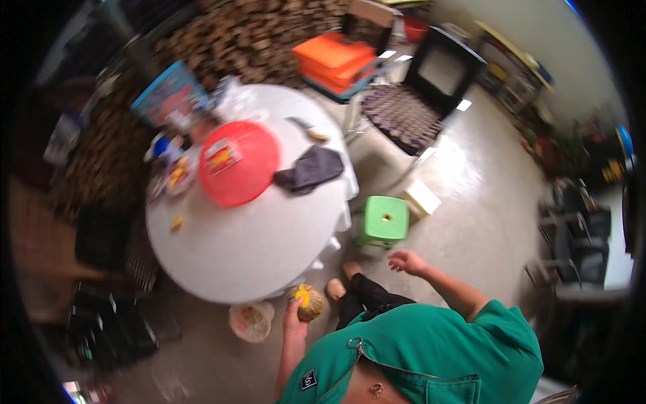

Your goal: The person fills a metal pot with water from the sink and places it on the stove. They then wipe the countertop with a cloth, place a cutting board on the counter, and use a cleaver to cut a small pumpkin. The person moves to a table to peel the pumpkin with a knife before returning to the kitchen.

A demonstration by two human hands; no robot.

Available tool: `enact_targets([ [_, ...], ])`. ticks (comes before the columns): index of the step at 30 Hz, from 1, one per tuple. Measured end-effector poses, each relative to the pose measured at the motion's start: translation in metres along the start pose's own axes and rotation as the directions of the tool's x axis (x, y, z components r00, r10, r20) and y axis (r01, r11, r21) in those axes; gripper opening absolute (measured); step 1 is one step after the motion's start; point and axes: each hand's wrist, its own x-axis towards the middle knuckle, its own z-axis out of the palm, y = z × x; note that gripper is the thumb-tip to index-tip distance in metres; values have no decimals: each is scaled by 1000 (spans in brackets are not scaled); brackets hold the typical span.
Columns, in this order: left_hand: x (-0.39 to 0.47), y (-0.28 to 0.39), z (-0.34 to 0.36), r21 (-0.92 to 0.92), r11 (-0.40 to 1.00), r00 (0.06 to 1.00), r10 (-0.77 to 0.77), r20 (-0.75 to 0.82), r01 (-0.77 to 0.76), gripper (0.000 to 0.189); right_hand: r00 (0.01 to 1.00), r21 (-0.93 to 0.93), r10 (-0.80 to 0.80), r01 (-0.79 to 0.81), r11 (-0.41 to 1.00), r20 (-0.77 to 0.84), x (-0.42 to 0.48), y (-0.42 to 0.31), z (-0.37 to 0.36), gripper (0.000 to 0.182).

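Note:
My left hand (294, 318) grips a small pumpkin (314, 305) with mottled rind and a bright yellow-orange patch of flesh on top. It is held just off the near edge of a round white-covered table (247, 257). Below and left of that hand, a pale bucket (251, 323) with scraps inside stands on the floor. Nothing is in my right hand (408, 262), whose loosely bent fingers hang in the air near a green plastic stool (386, 219). On the table are a knife (309, 130), a dark cloth item (315, 170) and a red round plastic piece (247, 166).
A yellow scrap (176, 222) and a blurred bag of food (179, 174) lie at the table's left. Beyond it are a black chair (404, 116) with a woven cushion and a stack of orange items (335, 58). A white box (423, 198) stands behind the stool.

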Motion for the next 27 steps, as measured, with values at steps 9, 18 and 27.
enact_targets([
  [9, 26, -51, 131, 156, 957, 949, -271, 162, 246, 53, 677, -65, 583, -676, 734, -449, -283, 319, -84, 27],
  [18, -5, -221, 292, 321, 922, 879, -329, 346, 218, 54, 761, 240, 574, -522, 818, -301, -339, 345, -134, 20],
  [27, -39, -269, 343, 373, 904, 890, -334, 312, 208, 49, 733, 610, 579, -286, 739, -358, -299, 374, -244, 21],
])
